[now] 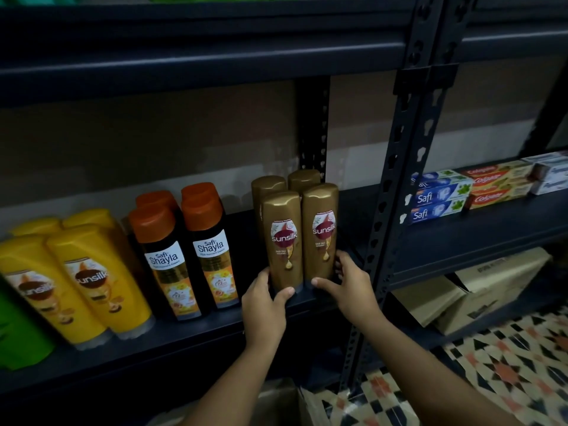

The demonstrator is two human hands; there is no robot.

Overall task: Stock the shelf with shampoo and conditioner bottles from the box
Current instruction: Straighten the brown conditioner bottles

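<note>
Two brown Sunsilk bottles stand side by side at the front of the dark shelf (215, 330), with two more brown ones behind them. My left hand (264, 302) grips the base of the left front brown bottle (281, 238), thumb across its front. My right hand (347, 287) grips the base of the right front brown bottle (319, 229), thumb in front and fingers round its right side. Left of them stand black Safi Shayla bottles (190, 250) with orange caps, then yellow Sunsilk bottles (92, 281). A cardboard box (276, 404) shows at the bottom edge, below my arms.
A perforated dark upright post (396, 179) stands right of the brown bottles. Toothpaste boxes (461, 192) lie on the neighbouring shelf to the right. Cardboard boxes (479, 290) sit under that shelf on a patterned tile floor. A green bottle (18, 333) is at the far left.
</note>
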